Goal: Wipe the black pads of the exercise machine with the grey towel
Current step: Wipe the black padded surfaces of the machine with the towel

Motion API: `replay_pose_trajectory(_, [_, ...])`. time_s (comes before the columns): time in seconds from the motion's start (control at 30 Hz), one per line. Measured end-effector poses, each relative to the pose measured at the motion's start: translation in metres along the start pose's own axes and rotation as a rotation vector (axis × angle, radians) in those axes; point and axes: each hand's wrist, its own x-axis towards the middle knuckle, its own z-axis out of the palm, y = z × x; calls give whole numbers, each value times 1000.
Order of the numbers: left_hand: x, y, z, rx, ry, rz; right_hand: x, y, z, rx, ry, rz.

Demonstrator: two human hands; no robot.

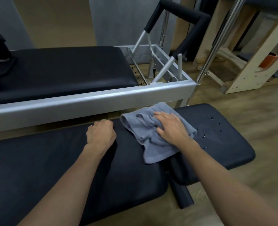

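Note:
A crumpled grey towel (153,137) lies across the gap between two black pads of the near machine. My right hand (170,126) presses flat on top of it, fingers spread and pointing left. The smaller right pad (224,144) carries several water droplets just right of the towel. My left hand (100,134) rests as a loose fist on the far edge of the long left pad (45,168), holding nothing. A second long black pad (66,69) lies on the machine behind, inside its silver frame.
The silver frame rail (86,100) runs across just beyond my hands. A black padded foot bar (182,15) rises at the back right on metal arms. Wooden equipment (255,59) and a slanted steel pole (216,46) stand to the right. The floor is wood.

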Motion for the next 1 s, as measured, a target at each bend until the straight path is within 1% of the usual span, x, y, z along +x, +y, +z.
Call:
replay_pose_trajectory(0.07, [1, 13, 5, 30, 52, 42, -21, 33, -15, -1, 29, 67])
replay_pose_trajectory(0.13, [5, 31, 14, 28, 88, 88, -33, 48, -25, 18, 34, 136])
replay_pose_trajectory(0.2, [10, 51, 24, 9, 82, 154, -29, 40, -24, 55, -35, 187])
replay_pose_trajectory(0.27, [15, 66, 32, 2, 36, 196, -16, 27, -11, -21, -87, 216])
replay_pose_trajectory(0.33, [20, 72, 40, 6, 0, 203, -5, 21, 2, -91, -59, 233])
replay_pose_trajectory(0.4, [20, 75, 43, 42, -11, 187, -9, 24, 6, -104, -18, 238])
replay_pose_trajectory(0.5, [19, 87, 39, 86, -13, 151, -43, 33, 11, -105, 86, 213])
replay_pose_trajectory(0.57, [17, 95, 38, 105, -27, 139, -67, 36, 13, -115, 104, 213])
replay_pose_trajectory(0.63, [13, 101, 43, 115, -51, 170, -83, 38, 13, -124, 81, 228])
replay_pose_trajectory(0.73, [4, 102, 54, 96, -56, 272, -104, 38, 10, -128, 81, 268])
replay_pose_trajectory(0.87, [13, 91, 62, -45, 37, 438, -146, 37, 14, -114, 153, 299])
replay_pose_trajectory(0.93, [24, 86, 64, -89, 98, 459, -155, 35, 17, -132, 174, 306])
replay_pose_trajectory(1.0, [33, 86, 66, -78, 128, 432, -146, 36, 17, -160, 165, 326])
